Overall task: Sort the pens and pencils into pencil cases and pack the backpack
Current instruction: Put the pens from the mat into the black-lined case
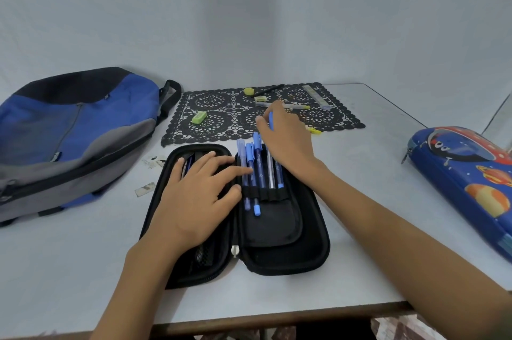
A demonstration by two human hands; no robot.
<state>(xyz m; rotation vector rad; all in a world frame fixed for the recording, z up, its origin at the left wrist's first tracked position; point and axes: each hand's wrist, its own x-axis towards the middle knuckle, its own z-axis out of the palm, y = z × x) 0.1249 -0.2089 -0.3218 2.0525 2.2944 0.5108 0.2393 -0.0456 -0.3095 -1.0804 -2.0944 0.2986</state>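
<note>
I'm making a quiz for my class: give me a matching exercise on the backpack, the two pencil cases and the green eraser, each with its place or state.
1 backpack
2 black pencil case
3 rocket pencil case
4 green eraser

A on the lace mat
B closed, far right
C lying open, centre
D far left

Pairs: 1-D, 2-C, 3-B, 4-A
</note>
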